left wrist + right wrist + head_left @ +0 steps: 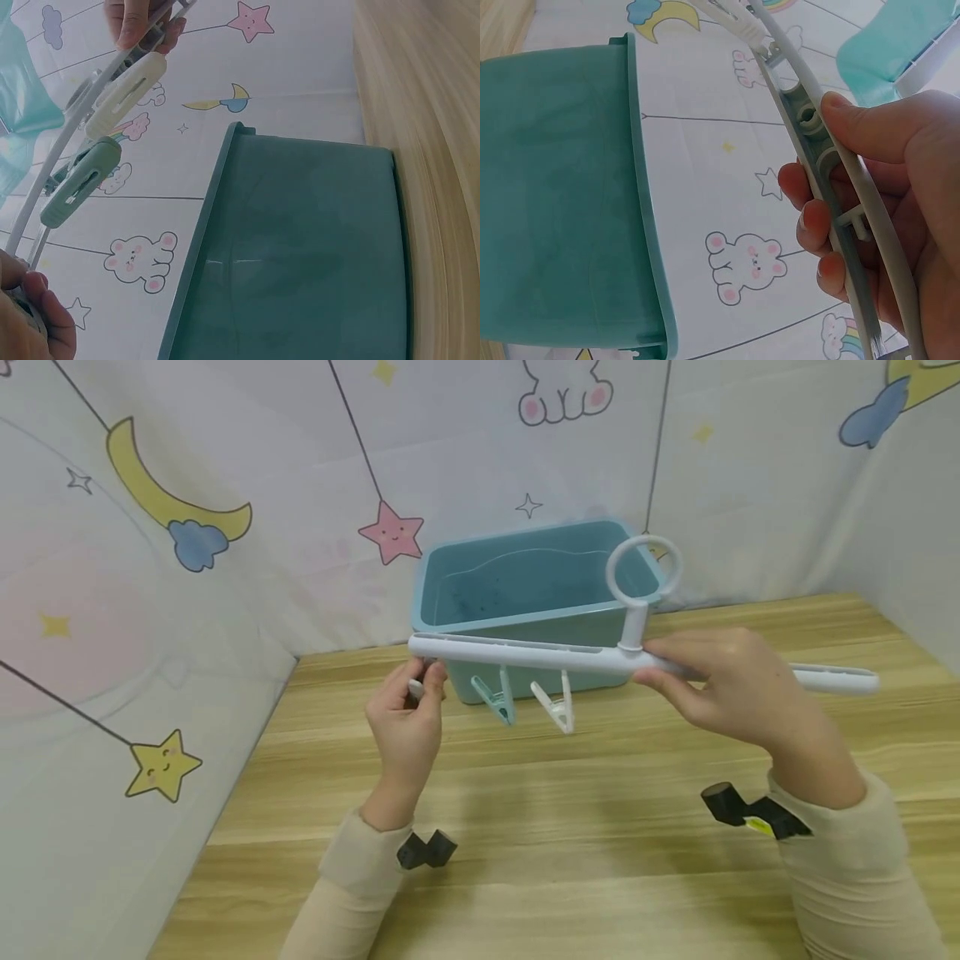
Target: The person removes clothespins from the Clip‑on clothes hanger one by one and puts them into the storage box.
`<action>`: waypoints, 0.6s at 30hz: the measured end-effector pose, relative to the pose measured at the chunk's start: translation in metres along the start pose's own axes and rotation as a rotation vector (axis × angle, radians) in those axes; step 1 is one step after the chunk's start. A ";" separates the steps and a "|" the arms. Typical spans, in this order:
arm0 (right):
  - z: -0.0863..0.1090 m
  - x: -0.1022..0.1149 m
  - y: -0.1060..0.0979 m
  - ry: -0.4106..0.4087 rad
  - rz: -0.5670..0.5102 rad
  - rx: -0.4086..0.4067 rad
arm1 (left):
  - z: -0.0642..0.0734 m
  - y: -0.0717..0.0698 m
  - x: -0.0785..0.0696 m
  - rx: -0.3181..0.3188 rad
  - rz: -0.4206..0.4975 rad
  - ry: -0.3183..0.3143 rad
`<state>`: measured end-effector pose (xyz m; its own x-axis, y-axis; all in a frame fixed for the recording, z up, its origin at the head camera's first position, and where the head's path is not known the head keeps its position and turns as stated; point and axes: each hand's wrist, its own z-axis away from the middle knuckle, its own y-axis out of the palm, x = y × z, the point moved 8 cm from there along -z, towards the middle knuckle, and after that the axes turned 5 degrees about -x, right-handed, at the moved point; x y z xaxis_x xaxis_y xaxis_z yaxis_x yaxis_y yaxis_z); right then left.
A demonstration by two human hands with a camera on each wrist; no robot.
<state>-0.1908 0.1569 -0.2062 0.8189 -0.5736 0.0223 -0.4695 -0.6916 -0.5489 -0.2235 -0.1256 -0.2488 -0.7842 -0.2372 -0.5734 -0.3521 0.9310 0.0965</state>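
My right hand (738,689) grips the bar of a white clip hanger (517,653) right of its middle, thumb on one side and fingers curled on the other. The hanger is held level above the table, its ring hook pointing up. A teal clip (497,697) and a white clip (557,703) hang under the bar. At the bar's left end, my left hand (408,714) pinches a pale clip (416,688), mostly hidden by the fingers. Slots and small mounts show inside the bar in the right wrist view.
Behind the hanger, a teal plastic bin (540,618) stands open-topped against the back wall. Below lies a wood-grain table (555,843). A white cloth with cartoon drawings (300,443) covers the walls.
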 end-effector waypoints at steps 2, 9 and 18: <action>0.000 0.000 -0.002 -0.004 0.007 -0.009 | 0.000 0.002 0.000 0.009 0.004 -0.007; 0.001 -0.003 -0.010 0.011 0.028 -0.037 | 0.000 0.009 -0.002 0.072 0.019 -0.046; 0.001 -0.009 -0.027 0.046 0.037 -0.115 | -0.010 0.005 0.025 0.037 0.055 -0.276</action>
<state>-0.1855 0.1809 -0.1924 0.7855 -0.6172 0.0441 -0.5357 -0.7140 -0.4507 -0.2499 -0.1295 -0.2543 -0.6313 -0.1059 -0.7683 -0.2901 0.9510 0.1073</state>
